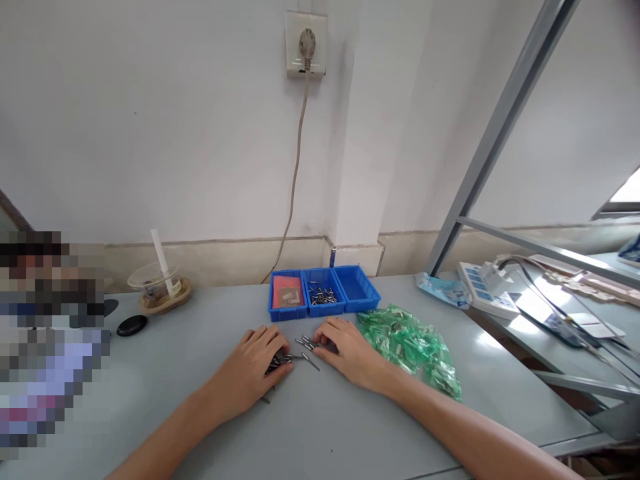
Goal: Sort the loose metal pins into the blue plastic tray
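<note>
My left hand [254, 368] is cupped on the grey table, its fingers curled over a bunch of small metal pins [281, 361]. A few pins stick out below the palm. Facing it, my right hand [349, 350] has its fingers bent around more slim metal pins [306, 342], partly hidden by the fingers. One loose pin [311, 362] lies on the table between the two hands. Just behind them are three joined blue trays: the left tray [289, 315] has a red packet [286, 291], the middle tray [327, 309] contains several pins, and the right tray [359, 293] has nothing visible inside.
Green plastic bags [413, 347] lie right of my right hand. Farther right are a blue packet [443, 291], a power strip [487, 293] and a metal frame post [495, 147]. At left are a black oval object [132, 325] and a clear-lidded cup [155, 283].
</note>
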Demonstrator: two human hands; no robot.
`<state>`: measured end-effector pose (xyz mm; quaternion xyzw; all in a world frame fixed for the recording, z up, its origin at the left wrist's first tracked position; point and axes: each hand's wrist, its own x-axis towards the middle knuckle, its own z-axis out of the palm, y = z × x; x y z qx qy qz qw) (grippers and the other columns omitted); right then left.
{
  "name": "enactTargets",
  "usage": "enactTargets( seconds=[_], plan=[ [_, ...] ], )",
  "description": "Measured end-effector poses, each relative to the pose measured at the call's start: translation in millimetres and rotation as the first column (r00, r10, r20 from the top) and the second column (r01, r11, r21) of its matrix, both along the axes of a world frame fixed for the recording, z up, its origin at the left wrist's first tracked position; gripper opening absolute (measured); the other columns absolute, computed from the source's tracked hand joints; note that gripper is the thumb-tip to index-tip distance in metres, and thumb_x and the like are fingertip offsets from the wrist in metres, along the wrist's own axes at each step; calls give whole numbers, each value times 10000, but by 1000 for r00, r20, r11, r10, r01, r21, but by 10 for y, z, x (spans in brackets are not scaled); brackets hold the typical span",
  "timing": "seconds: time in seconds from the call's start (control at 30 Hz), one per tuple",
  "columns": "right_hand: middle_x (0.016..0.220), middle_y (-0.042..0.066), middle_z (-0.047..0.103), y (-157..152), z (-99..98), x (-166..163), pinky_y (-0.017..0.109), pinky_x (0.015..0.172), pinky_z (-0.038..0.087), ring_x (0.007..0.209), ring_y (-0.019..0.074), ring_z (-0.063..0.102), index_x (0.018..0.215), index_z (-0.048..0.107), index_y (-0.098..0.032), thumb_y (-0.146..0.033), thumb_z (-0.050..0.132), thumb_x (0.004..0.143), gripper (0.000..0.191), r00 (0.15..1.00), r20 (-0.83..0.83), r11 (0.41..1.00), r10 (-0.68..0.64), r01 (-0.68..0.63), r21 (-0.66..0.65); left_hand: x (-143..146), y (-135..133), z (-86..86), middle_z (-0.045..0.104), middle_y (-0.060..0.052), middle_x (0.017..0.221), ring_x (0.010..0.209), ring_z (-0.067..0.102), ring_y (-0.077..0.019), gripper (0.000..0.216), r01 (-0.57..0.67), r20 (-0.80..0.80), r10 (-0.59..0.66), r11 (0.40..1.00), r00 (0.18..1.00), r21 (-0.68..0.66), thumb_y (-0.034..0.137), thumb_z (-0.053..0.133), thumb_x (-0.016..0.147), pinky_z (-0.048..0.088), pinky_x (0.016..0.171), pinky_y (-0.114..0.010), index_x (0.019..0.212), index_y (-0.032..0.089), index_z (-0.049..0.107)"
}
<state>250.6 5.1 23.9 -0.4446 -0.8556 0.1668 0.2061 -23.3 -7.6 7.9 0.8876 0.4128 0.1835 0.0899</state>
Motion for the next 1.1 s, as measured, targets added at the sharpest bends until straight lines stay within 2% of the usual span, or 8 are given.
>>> enactTargets(
  seconds=[0.23,0.43,0.63,0.93,1.1],
  plan=[
    [977,25,681,19,-4,-2,364,872,454,955,218,615,980,656,-223,-265,633,1040,77,1000,-18,1000,1,-1,22,12,-7,36,630,-22,1117,1001,560,-237,39,25,-7,-24,999,1000,29,269,577,1066,403,889,-379,1058,239,601],
    [968,19,690,23,-9,-19,375,870,428,937,215,617,959,641,-214,-221,623,1038,81,1000,5,999,-21,21,34,13,-7,40,634,-14,1101,1008,557,-232,52,39,-8,-38,998,999,52,189,584,1037,396,896,-377,1042,239,599],
    [954,21,686,33,-35,-15,362,843,437,914,212,607,944,620,-213,-231,629,1028,86,999,-19,999,-29,30,16,26,-23,60,641,-17,1095,1010,564,-228,66,54,5,-55,995,998,85,176,578,1031,407,898,-373,1027,234,608],
    [1018,38,704,11,19,2,380,897,461,990,229,620,982,585,-234,-258,504,1083,131,994,-90,998,-59,57,-33,34,-13,18,644,-27,1112,1029,569,-231,57,48,7,-50,991,999,122,228,581,1050,416,916,-386,1042,233,637],
    [1047,47,694,56,-8,32,372,887,467,985,225,626,1037,595,-235,-276,484,1081,127,974,-202,994,-104,97,-45,74,-29,16,654,-17,1069,1019,566,-229,63,51,28,-55,991,998,125,214,585,1051,408,929,-384,1044,234,645]
  ],
)
